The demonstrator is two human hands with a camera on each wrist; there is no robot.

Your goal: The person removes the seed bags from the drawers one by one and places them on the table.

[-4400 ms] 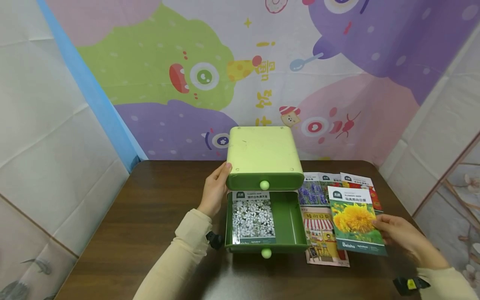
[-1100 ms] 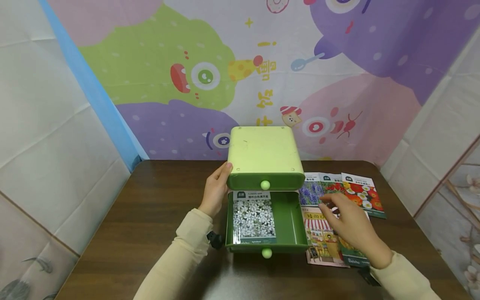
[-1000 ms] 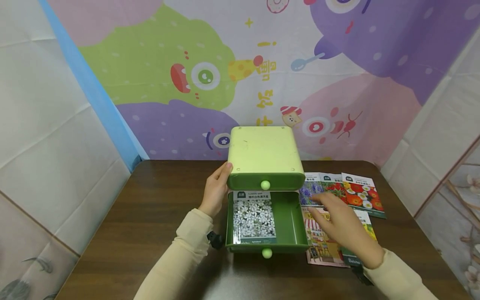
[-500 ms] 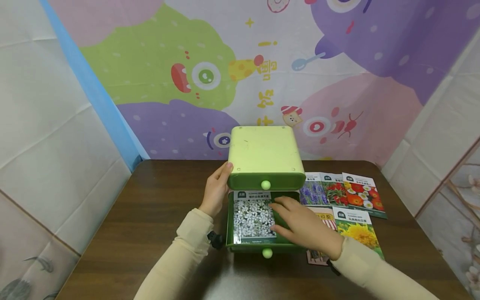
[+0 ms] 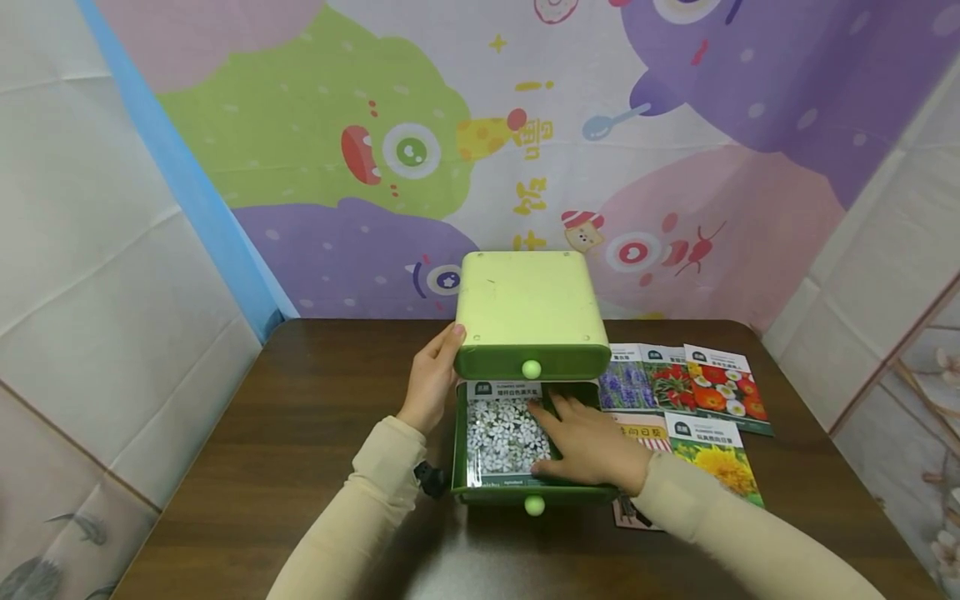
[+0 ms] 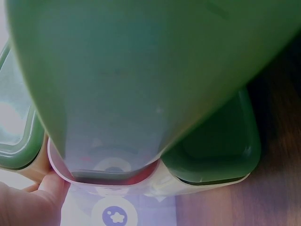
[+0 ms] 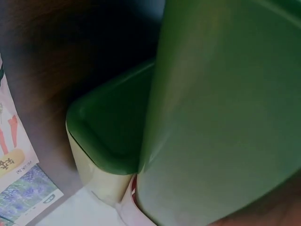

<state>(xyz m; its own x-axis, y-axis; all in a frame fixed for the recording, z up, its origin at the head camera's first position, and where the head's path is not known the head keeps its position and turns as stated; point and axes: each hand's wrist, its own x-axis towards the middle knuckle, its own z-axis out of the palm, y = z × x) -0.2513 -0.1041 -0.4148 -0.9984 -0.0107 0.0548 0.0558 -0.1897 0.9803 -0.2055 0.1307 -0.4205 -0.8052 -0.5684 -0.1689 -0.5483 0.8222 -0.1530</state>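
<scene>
A small drawer cabinet with a pale yellow top stands on the table, its middle drawer pulled out. Inside that drawer, towards the left, lies a seed packet picturing white flowers. My right hand reaches into the drawer from the right, fingers spread, their tips on or just over the packet's right edge. My left hand holds the cabinet's upper left side, thumb at the front corner; its other fingers are mostly hidden. The wrist views mainly show the drawer's underside.
Right of the cabinet lie several seed packets: lavender, red flowers, orange and white flowers, a yellow sunflower, and a shop-front packet partly under the right arm. The closed bottom drawer sits beneath the pulled-out one.
My right hand held the sunflower packet at first. It laid that on the table, then moved left, unladen, into the drawer. The left hand stays put.
</scene>
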